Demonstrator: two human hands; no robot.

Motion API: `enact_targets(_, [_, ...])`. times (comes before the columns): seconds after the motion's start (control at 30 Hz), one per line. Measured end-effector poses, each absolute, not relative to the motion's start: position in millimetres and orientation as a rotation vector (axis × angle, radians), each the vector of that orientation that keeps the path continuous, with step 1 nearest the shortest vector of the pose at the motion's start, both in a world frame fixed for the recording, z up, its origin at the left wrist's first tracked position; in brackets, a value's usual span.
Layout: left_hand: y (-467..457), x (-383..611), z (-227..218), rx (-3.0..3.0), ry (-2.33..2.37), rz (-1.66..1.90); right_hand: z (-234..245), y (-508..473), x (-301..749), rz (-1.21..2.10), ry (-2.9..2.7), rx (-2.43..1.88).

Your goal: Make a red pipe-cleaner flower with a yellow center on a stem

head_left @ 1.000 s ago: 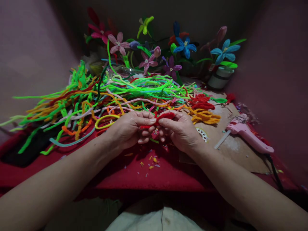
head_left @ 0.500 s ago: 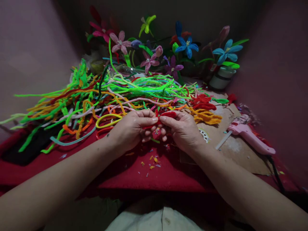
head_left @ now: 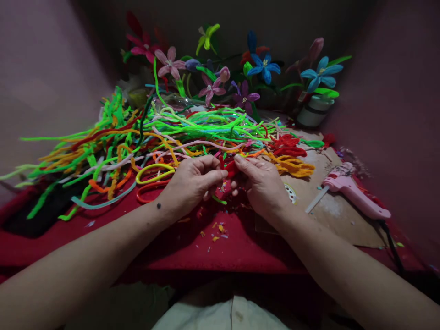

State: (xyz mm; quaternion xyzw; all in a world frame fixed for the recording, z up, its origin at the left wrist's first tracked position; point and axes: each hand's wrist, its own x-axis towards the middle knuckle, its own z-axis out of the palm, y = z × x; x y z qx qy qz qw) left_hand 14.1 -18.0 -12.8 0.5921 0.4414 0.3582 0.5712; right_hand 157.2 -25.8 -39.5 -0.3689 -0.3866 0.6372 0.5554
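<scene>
Between my two hands is a red pipe cleaner [head_left: 231, 169], bent and partly hidden by the fingers. My left hand [head_left: 197, 178] pinches one end of it between thumb and forefinger. My right hand [head_left: 259, 181] grips the other side, thumb laid along it and fingers curled below. Both hands hover over the red cloth [head_left: 202, 256], fingertips close together. Just left of my left hand lie scissors with a yellow handle loop [head_left: 155, 174] and a red handle loop [head_left: 151, 191]; their blades are hidden.
Heaped pipe cleaners [head_left: 202, 123] spread behind and left of my hands. Pipe-cleaner flowers [head_left: 264, 68] stand at the back, near a jar [head_left: 315, 112]. A pink glue gun [head_left: 354, 190] rests on cardboard [head_left: 335, 224] at right. Coloured scraps [head_left: 220, 228] dot the cloth.
My right thumb has lifted and shifted slightly right, away from my left thumb, showing more of the red pipe cleaner. My left hand stays pinched on it.
</scene>
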Motion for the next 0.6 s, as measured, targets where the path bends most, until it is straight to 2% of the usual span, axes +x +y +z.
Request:
enact_targets(0.17, [-14, 15, -20, 1.103, 0.852, 0.825, -39, -26, 158, 1.462, -0.878, -0.850])
enact_targets(0.33, [-11, 15, -23, 1.075, 0.835, 0.848, -42, -19, 160, 1.464, -0.885, -0.867])
enact_targets(0.4, [-11, 15, -23, 1.099, 0.861, 0.859, -41, -18, 161, 1.368, -0.888, -0.908])
enact_targets(0.53, [-9, 14, -25, 1.109, 0.872, 0.939, -21, -35, 163, 0.966, -0.944, -0.928])
enact_targets(0.6, [-7, 13, -26, 1.089, 0.870, 0.957, -5, -57, 166, 0.966, -1.112, -0.844])
